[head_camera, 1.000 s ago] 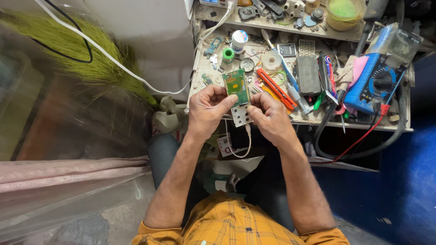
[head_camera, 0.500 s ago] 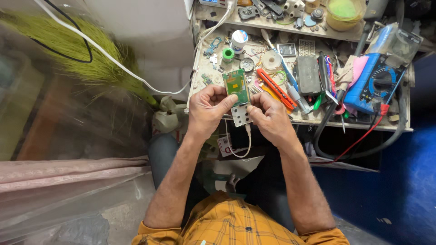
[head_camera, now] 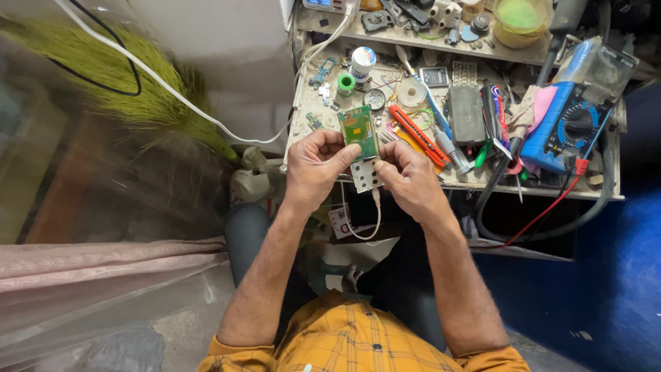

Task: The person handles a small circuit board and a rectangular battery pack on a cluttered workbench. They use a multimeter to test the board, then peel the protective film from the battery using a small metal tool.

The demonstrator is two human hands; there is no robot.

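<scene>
Item, far left at nine o'clock: a sheet of clear crinkled plastic [head_camera: 82,303] over a pale pink fold of cloth [head_camera: 103,255]. Item, at ten o'clock: a bundle of green broom bristles [head_camera: 124,83], crossed by a white round cable [head_camera: 172,89] and a thin black wire [head_camera: 89,79]. Item, centre: left hand [head_camera: 315,167], fingers curled, thumb pressed across the lower edge of a small green rectangular circuit board [head_camera: 360,131] with a pale perforated metal plate [head_camera: 366,176] below it; the board is held upright just above the front edge of the cluttered grey workbench [head_camera: 551,189], at twelve o'clock from the wrists. Item: right hand [head_camera: 412,180], fingers bent, thumb and forefinger pinching the plate's right side; a short white lead [head_camera: 368,220] hangs from the assembly at six o'clock. Change noted: compared with the views a second and half a second back, neither hand nor board has shifted in any way that shows; the grip holds as it was, which I take to mean the board is under close handling or inspection rather than being moved. Item, bench at one o'clock: an orange-handled utility knife [head_camera: 416,134], a dark flat rectangular battery pack [head_camera: 467,114]. Item, at two o'clock: a blue handheld multimeter [head_camera: 568,127] with a red probe lead [head_camera: 551,207]. Item, top shelf: a round tub of green paste [head_camera: 523,17].
</scene>
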